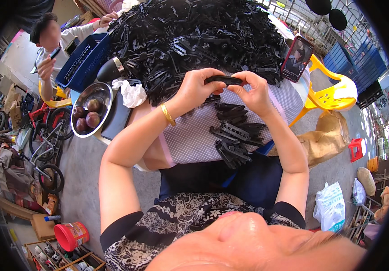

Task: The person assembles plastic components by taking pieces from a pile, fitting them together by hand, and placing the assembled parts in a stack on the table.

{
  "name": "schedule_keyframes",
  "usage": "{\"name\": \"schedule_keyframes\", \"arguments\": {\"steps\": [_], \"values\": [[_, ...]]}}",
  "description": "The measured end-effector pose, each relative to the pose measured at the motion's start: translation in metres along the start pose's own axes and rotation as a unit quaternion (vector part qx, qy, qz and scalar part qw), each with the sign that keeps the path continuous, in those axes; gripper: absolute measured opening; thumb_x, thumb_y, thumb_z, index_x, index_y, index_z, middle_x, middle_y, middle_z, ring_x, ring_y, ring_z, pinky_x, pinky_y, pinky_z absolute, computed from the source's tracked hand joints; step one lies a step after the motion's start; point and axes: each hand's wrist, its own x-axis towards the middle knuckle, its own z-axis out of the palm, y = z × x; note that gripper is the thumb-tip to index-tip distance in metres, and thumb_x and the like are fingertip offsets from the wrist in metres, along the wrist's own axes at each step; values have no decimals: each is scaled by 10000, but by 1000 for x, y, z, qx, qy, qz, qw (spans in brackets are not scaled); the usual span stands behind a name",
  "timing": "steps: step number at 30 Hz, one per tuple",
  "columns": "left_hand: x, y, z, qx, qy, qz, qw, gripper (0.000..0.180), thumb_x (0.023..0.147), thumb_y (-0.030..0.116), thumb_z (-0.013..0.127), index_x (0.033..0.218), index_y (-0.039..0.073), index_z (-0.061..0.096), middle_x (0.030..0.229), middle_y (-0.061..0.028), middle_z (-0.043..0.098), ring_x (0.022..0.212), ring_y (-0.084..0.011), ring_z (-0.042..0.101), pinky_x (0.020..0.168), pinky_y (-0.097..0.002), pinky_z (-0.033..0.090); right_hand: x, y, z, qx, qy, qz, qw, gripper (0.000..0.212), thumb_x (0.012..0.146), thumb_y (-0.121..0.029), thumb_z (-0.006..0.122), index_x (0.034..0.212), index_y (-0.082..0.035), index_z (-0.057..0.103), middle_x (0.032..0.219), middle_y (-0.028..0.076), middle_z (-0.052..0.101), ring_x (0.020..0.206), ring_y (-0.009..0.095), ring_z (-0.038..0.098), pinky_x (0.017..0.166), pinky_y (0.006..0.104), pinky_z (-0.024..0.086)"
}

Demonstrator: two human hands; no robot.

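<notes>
Between my two hands, over the near side of the table, is a long black plastic piece (224, 80). My left hand (199, 88), with a gold bangle at the wrist, pinches its left end. The fingers of my right hand (254, 90) close on the other end. A small stack of similar black plastic parts (235, 135) lies on the dotted cloth (187, 140) below my hands. Beyond them rises a large heap of black plastic parts (194, 36), spread across most of the table.
A steel bowl (109, 101) with several dark round fruits stands left, beside crumpled white tissue (132, 93) and a blue basket (84, 61). Another person (50, 45) sits far left, one hand at the heap. A phone (297, 58) leans at the right, near a yellow chair (334, 92).
</notes>
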Motion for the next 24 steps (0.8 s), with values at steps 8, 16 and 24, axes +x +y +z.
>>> {"name": "schedule_keyframes", "arguments": {"steps": [8, 16, 24], "values": [[-12, 20, 10, 131, -22, 106, 985, 349, 712, 58, 717, 1042, 41, 608, 844, -96, 658, 712, -136, 623, 645, -271, 496, 6, 19, -10, 317, 0, 195, 928, 243, 845, -207, 626, 983, -8, 642, 939, 87, 642, 808, 118, 578, 708, 264, 472], [-17, 19, 13, 178, -162, 278, 930, 326, 692, 241, 743, 954, 74, 647, 899, -94, 626, 874, -270, 570, 778, -360, 459, -2, 37, 2, -194, -105, -19, 975, 195, 741, -137, 658, 912, -42, 653, 885, 110, 628, 857, 284, 577, 755, 348, 466], [1, 8, -69, 505, -22, 2, 863, 141, 727, 139, 639, 828, 44, 665, 837, -115, 601, 858, -292, 572, 771, -364, 465, -4, 21, 10, 52, -74, 83, 992, 168, 812, -61, 614, 971, -11, 635, 819, 79, 611, 712, 142, 561, 628, 248, 443]]}}
